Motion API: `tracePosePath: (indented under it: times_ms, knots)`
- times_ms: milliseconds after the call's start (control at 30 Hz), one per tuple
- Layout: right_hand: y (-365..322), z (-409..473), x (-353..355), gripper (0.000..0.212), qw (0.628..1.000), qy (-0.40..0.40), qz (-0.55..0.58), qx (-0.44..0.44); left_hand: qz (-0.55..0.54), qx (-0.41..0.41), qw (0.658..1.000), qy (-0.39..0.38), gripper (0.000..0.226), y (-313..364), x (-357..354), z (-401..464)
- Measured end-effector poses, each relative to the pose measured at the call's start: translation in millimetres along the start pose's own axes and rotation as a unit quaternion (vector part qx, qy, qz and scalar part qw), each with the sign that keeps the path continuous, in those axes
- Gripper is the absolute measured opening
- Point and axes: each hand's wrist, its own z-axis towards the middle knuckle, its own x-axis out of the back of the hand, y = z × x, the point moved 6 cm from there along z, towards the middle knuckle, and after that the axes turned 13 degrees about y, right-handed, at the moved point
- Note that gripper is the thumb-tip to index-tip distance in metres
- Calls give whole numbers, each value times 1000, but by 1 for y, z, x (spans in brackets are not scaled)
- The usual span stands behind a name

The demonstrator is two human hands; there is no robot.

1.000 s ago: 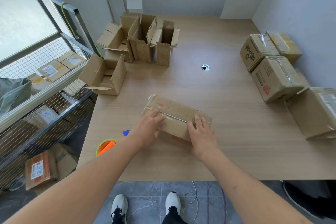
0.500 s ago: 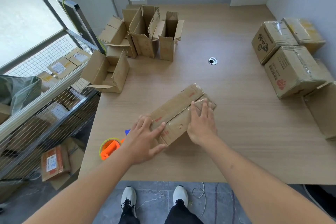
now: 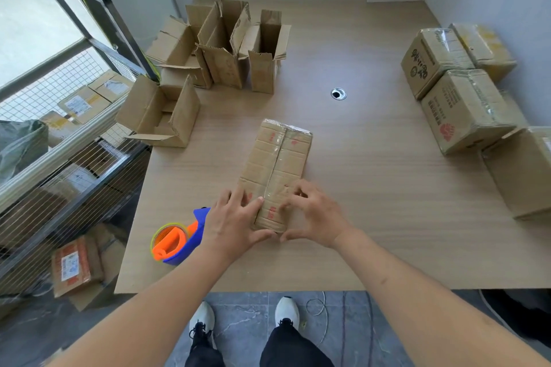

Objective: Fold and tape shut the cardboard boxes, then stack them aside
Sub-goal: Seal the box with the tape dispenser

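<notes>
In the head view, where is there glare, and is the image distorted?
Head view: daylight glints on the tape along the narrow box under both hands, left hand, right hand, and on the taped boxes at right; the wide lens bends the table edge.

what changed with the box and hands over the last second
The flat box was turned from lying crosswise to pointing lengthwise away. Left hand and right hand shifted to its near end. The tape dispenser and the other boxes stayed put.
</notes>
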Motion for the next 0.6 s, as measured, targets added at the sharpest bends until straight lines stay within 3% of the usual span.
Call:
tracePosePath:
  times_ms: [100, 233, 400, 600]
  knots:
    - [2, -3, 6, 61, 1000, -22, -9, 2, -77, 6, 997, -4, 66, -1, -1, 0]
    - [-3, -5, 15, 50, 999, -31, -23, -17, -142, -46, 988, -29, 62, -10, 2, 2]
    - [8, -2, 18, 39, 990, 68, -4, -126, -136, -101, 985, -28, 45, -26, 5, 10]
    - [13, -11, 2, 49, 955, 166, 34, -246, -170, -69, 982, -50, 45, -28, -8, 14]
